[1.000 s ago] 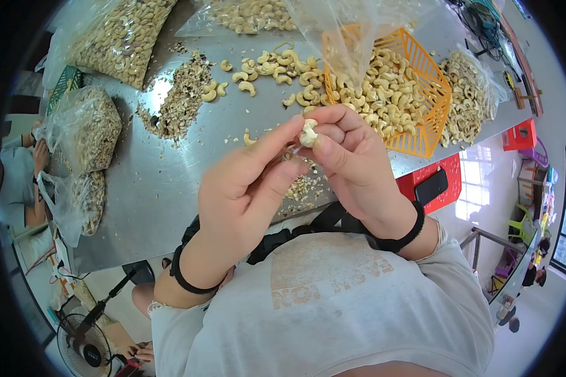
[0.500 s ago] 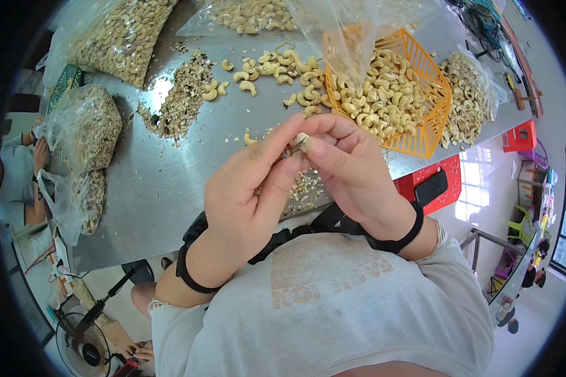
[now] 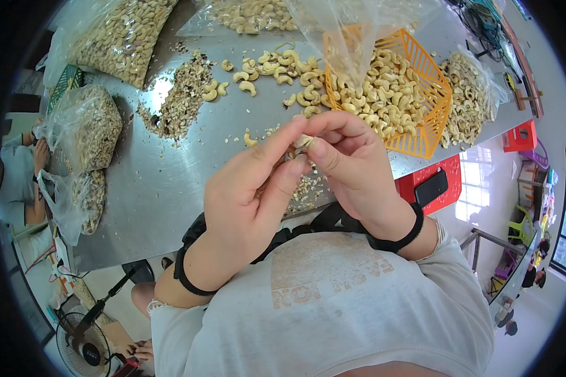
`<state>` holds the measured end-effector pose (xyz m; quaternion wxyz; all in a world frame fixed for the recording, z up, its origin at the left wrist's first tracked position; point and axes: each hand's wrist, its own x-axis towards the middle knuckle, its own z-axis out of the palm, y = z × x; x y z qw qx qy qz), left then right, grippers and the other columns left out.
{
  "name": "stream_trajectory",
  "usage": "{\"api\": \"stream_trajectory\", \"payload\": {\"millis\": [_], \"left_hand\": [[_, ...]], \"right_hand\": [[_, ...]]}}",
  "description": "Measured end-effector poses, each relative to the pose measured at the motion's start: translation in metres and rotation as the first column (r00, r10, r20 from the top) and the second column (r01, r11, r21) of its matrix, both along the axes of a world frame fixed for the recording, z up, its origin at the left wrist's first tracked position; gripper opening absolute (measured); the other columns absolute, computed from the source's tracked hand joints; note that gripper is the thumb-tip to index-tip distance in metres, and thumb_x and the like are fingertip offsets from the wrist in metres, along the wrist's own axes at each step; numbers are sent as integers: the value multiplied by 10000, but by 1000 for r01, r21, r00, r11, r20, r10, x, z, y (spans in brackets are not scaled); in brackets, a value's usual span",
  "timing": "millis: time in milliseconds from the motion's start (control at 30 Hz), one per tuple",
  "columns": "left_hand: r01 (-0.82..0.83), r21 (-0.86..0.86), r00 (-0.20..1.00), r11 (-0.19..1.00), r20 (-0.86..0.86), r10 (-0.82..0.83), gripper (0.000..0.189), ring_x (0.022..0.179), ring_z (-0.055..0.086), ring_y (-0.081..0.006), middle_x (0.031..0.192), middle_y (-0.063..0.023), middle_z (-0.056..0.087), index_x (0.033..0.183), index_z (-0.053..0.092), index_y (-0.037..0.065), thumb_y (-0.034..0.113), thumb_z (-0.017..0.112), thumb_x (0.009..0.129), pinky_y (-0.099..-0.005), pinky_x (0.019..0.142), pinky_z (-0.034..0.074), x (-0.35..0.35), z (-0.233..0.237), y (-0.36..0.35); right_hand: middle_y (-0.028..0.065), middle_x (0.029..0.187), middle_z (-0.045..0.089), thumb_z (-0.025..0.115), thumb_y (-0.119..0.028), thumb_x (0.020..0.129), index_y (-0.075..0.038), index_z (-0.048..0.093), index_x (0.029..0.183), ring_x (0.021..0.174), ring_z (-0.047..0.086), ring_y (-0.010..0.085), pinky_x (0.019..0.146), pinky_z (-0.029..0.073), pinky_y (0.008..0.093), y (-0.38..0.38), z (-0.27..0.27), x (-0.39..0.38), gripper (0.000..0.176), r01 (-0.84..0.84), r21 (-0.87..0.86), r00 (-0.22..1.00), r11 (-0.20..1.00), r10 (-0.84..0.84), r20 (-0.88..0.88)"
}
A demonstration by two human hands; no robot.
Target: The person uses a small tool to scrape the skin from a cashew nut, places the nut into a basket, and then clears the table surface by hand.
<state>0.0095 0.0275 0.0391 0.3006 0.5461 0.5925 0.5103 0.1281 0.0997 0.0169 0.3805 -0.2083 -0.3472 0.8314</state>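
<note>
workpiece: one pale cashew kernel [image 3: 303, 142], gripped above the near part of the metal tabletop [image 3: 151, 207]; the fingertips cover much of it. right hand [image 3: 355, 157]: thumb and index finger closed in a pinch on the kernel. left hand [image 3: 236, 185]: index fingertip at the kernel, thumb set just below it across a narrow gap; whether these two digits also hold something cannot be told, as the space between them is shaded. step in hand, as judged: close two-handed fingertip work on the single kernel. the next move appears to call for a steady right pinch and light left-finger pressure, since a small kernel could slip or break. below the hands: pale crumbs [image 3: 306, 187]. beyond the right hand: an orange slotted basket [image 3: 449, 97] with heaped cashews [image 3: 387, 94].
</note>
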Motion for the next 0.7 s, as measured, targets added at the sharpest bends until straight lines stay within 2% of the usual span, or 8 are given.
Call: {"api": "stream_trajectory", "payload": {"millis": [233, 467, 533, 600, 700], "left_hand": [[-31, -53, 999, 998, -31, 29, 302, 668, 563, -143, 822, -98, 589, 1070, 499, 29, 50, 515, 769, -224, 604, 427, -2, 0, 1], [10, -89, 993, 996, 122, 0, 318, 674, 558, -126, 827, -102, 586, 1081, 493, 23, 36, 519, 764, -219, 611, 425, -1, 0, 0], [18, -102, 987, 995, 161, -2, 323, 671, 554, -120, 826, -101, 584, 1084, 491, 23, 29, 519, 762, -216, 612, 424, -4, 0, -1], [83, -123, 996, 989, 23, -81, 346, 664, 504, -61, 772, -35, 560, 1150, 438, 35, 87, 466, 809, -167, 571, 384, -8, 1, -2], [143, -73, 989, 987, -30, -145, 363, 662, 506, -73, 756, -42, 556, 1159, 421, 20, 67, 464, 802, -180, 590, 390, -7, 0, -2]], "right_hand": [[74, 831, 569, 582, -43, 741, 18, 513, 915, 743, 550, 109, 661, 468, 222, -1, 1, -1, 197, 25, 105, 998, 994, -30, 47], [73, 819, 566, 575, -57, 750, 16, 513, 908, 721, 545, 104, 633, 456, 216, 5, 2, 4, 185, -5, 129, 997, 992, -6, 82], [56, 791, 558, 575, -96, 759, 5, 517, 890, 685, 533, 95, 614, 441, 208, 7, 0, 6, 176, -51, 80, 993, 996, 42, 106], [46, 776, 552, 575, -114, 762, -1, 519, 880, 663, 525, 91, 602, 434, 205, 7, 3, 6, 173, -65, 37, 991, 997, 61, 116], [30, 753, 543, 574, -133, 765, -9, 521, 863, 629, 509, 84, 575, 422, 198, 8, 4, 7, 167, -99, -35, 988, 994, 102, 115]]}}
